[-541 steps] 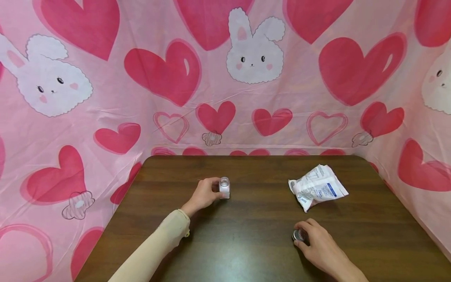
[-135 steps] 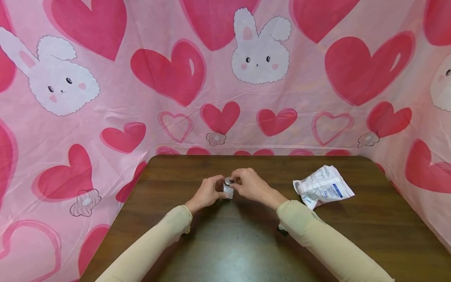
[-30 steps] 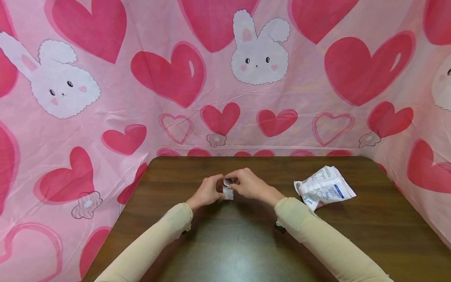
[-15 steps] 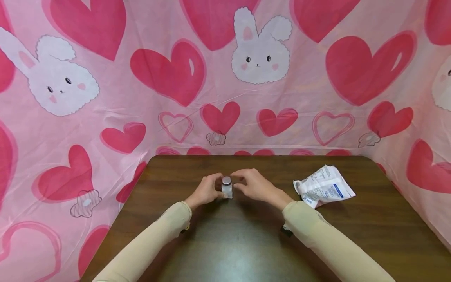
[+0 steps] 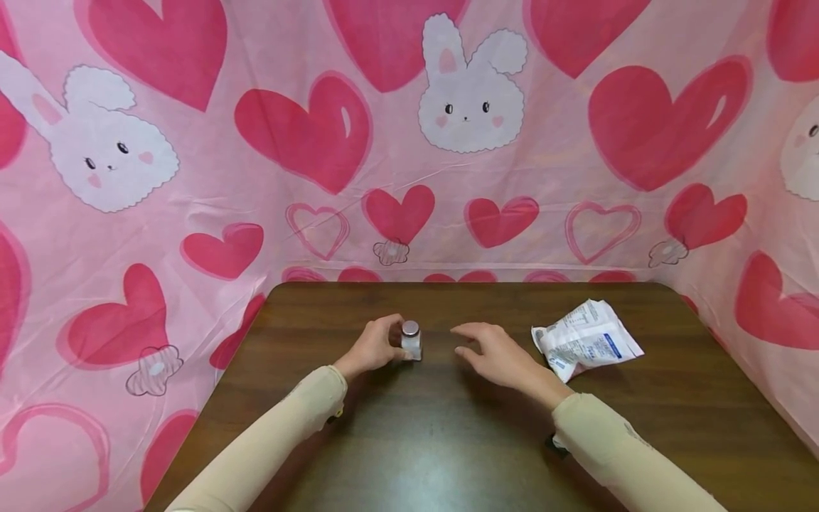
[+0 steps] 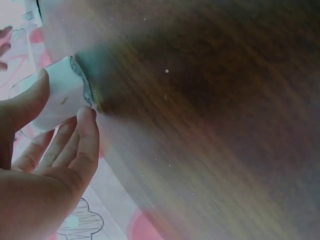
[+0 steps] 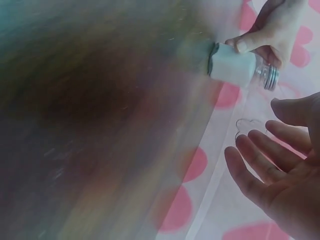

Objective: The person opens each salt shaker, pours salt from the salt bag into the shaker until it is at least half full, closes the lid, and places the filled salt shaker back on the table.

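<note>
A small clear bottle (image 5: 412, 345) with white contents stands upright on the table, its silver screw cap (image 5: 411, 328) on the neck. My left hand (image 5: 375, 346) holds it from the left, thumb on the near side and fingers behind. In the left wrist view the thumb and fingertips lie against the bottle (image 6: 62, 95); its cap is out of sight there. My right hand (image 5: 498, 357) hovers to the right of the bottle, apart from it and holding nothing. The right wrist view shows that hand's fingers (image 7: 260, 155) spread and slightly bent, below the metal cap (image 7: 270, 78).
A white plastic packet (image 5: 585, 341) with blue print lies on the right side of the brown wooden table (image 5: 409, 441). Pink cloth (image 5: 390, 163) with hearts and rabbits hangs behind the table and along both sides.
Earlier my right hand held the cap off to the right, then turned it on the bottle's neck. Now it has let go and drawn away rightward. My left hand still holds the bottle.
</note>
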Action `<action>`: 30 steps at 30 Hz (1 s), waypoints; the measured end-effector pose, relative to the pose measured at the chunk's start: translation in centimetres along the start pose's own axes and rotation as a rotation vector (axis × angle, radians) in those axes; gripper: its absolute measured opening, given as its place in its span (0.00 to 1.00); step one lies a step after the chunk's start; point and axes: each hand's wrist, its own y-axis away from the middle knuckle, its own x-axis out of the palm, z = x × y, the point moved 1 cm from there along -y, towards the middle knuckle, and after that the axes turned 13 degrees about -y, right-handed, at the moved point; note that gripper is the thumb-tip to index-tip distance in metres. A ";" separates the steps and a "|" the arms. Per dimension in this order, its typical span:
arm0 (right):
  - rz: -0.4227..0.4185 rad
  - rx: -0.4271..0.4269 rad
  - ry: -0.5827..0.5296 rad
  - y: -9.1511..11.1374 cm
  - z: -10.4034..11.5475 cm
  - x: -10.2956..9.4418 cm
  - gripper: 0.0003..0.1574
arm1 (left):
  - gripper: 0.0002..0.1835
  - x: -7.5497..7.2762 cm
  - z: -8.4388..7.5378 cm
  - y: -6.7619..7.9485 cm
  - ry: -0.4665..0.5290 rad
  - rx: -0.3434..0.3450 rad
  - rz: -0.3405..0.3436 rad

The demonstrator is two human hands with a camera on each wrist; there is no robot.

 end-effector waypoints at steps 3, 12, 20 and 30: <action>-0.016 0.012 0.023 1.2 -0.4 -0.6 0.22 | 0.23 0.0 0.1 -0.1 -0.002 0.001 0.003; -0.077 -0.002 0.073 3.4 -0.9 -1.8 0.20 | 0.23 -0.2 0.4 -0.1 -0.032 -0.012 0.015; -0.098 0.046 0.067 4.6 -1.2 -2.7 0.22 | 0.22 -0.3 0.3 -0.1 -0.032 -0.004 0.017; -0.105 0.074 0.073 5.0 -1.7 -3.6 0.22 | 0.28 -1.1 0.7 -0.1 -0.015 0.004 0.045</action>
